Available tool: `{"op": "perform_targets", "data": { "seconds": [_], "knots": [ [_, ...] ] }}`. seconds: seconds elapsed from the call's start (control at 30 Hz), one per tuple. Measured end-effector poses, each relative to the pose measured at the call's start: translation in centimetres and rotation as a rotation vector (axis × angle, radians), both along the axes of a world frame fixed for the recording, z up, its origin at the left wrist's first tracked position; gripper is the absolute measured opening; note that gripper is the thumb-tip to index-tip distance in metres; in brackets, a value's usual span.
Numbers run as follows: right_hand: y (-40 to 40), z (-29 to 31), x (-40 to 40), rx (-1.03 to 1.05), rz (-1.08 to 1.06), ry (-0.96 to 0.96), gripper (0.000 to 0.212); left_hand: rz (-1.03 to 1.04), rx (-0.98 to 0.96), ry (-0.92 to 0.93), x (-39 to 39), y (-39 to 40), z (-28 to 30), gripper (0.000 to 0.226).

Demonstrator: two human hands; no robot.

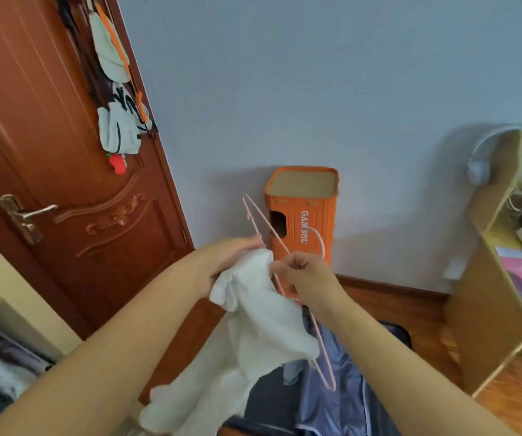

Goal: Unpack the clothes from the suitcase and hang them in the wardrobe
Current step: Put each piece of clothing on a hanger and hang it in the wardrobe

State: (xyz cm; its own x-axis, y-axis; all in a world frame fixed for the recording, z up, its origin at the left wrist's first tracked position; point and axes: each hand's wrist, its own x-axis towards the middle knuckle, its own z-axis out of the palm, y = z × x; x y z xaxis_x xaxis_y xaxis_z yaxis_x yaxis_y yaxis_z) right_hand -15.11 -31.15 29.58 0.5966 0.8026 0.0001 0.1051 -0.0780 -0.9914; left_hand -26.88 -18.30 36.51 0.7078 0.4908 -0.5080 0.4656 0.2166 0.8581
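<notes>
A white garment (253, 325) hangs from both hands in the middle of the view, partly threaded on a thin pink hanger (261, 225). My left hand (231, 256) grips the garment's top edge beside one arm of the hanger. My right hand (306, 275) pinches the hanger near its hook, just right of the cloth. The hanger's lower arm runs down past my right wrist. Below the hands lies the open suitcase (332, 404) with blue-grey clothes in it. The wardrobe (4, 357) shows at the lower left, with hung clothes inside.
A brown wooden door (64, 184) stands at the left, with caps and bags hanging on it. An orange crate stack (303, 215) sits against the wall behind the hands. A light wooden desk (498, 294) with papers stands at the right. The floor is wood.
</notes>
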Motion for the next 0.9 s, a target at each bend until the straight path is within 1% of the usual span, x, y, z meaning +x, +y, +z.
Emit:
{"op": "perform_targets", "data": {
  "seconds": [0.03,0.07,0.1,0.13,0.17,0.2,0.23,0.27,0.3,0.33,0.37,0.43,0.5,0.53,0.6,0.63,0.67,0.7,0.73,0.77,0.8,0.83,0.87,0.9],
  "knots": [
    [-0.1,-0.1,0.8,-0.020,-0.036,-0.070,0.023,-0.065,0.052,0.026,-0.7,0.6,0.1,0.042],
    [-0.2,0.1,1.6,-0.028,-0.037,-0.101,0.028,-0.135,0.103,0.070,-1.7,1.3,-0.1,0.048],
    [-0.4,0.5,2.1,-0.007,-0.017,-0.081,0.028,-0.214,0.171,0.117,-2.6,1.7,0.2,0.051],
    [-0.6,0.9,2.6,0.028,0.024,-0.050,0.023,-0.283,0.193,0.136,-3.4,1.8,0.4,0.052],
    [-0.8,1.5,2.9,0.057,0.083,-0.035,0.017,-0.283,0.179,0.126,-3.9,2.0,0.4,0.053],
    [-1.1,2.1,2.7,0.042,0.153,-0.060,0.012,-0.240,0.119,0.084,-4.1,2.3,0.1,0.051],
    [-1.4,2.6,2.0,0.006,0.227,-0.120,0.018,-0.201,0.055,0.029,-4.3,2.4,0.0,0.042],
    [-1.4,2.5,1.1,-0.032,0.297,-0.188,0.029,-0.171,-0.017,-0.037,-4.4,2.4,-0.1,0.029],
    [-1.3,2.4,-0.2,-0.047,0.347,-0.201,0.038,-0.146,-0.068,-0.091,-4.5,2.4,-0.1,0.019],
    [-1.1,2.2,-1.5,-0.036,0.379,-0.186,0.041,-0.131,-0.106,-0.129,-4.4,2.5,0.1,0.017],
    [-0.9,1.9,-2.7,0.002,0.372,-0.191,0.040,-0.119,-0.123,-0.150,-4.4,2.6,0.3,0.019],
    [-0.1,1.7,-3.7,0.111,0.269,-0.250,0.025,-0.108,-0.108,-0.164,-4.5,2.8,0.4,0.025],
    [0.3,2.2,-3.1,0.166,0.188,-0.265,0.004,-0.122,-0.013,-0.127,-4.8,3.0,0.1,0.025],
    [0.3,2.7,-2.4,0.164,0.185,-0.286,0.010,-0.155,0.056,-0.079,-5.0,3.0,0.0,0.020],
    [0.4,3.8,-1.4,0.095,0.240,-0.371,0.016,-0.245,0.146,0.034,-5.4,3.5,0.0,0.008],
    [0.5,4.4,-1.1,0.060,0.254,-0.403,0.017,-0.280,0.189,0.090,-5.4,3.4,0.2,0.011],
    [0.6,4.9,-0.8,0.049,0.246,-0.419,0.018,-0.285,0.301,0.130,-5.2,3.4,0.1,0.020],
    [0.9,5.3,-0.5,0.046,0.219,-0.419,0.018,-0.264,0.511,0.173,-4.8,3.2,0.1,0.033],
    [1.2,5.9,-0.3,0.050,0.187,-0.443,0.019,-0.162,0.771,0.170,-4.3,2.8,0.1,0.044],
    [1.3,6.4,-0.1,0.049,0.163,-0.493,0.020,-0.027,0.987,0.085,-3.8,1.8,-0.1,0.045],
    [1.5,6.9,0.1,0.048,0.156,-0.548,0.021,0.061,1.029,-0.108,-3.6,0.5,-0.4,0.037],
    [1.6,7.4,0.2,0.051,0.155,-0.579,0.021,0.081,0.931,-0.283,-3.6,-1.2,-0.6,0.028],
    [1.5,8.0,0.4,0.050,0.160,-0.582,0.021,0.054,0.849,-0.366,-3.5,-2.8,-1.0,0.027],
    [1.3,8.4,0.6,0.049,0.170,-0.563,0.021,0.034,0.855,-0.369,-3.4,-4.0,-1.5,0.029]
  ]
}}
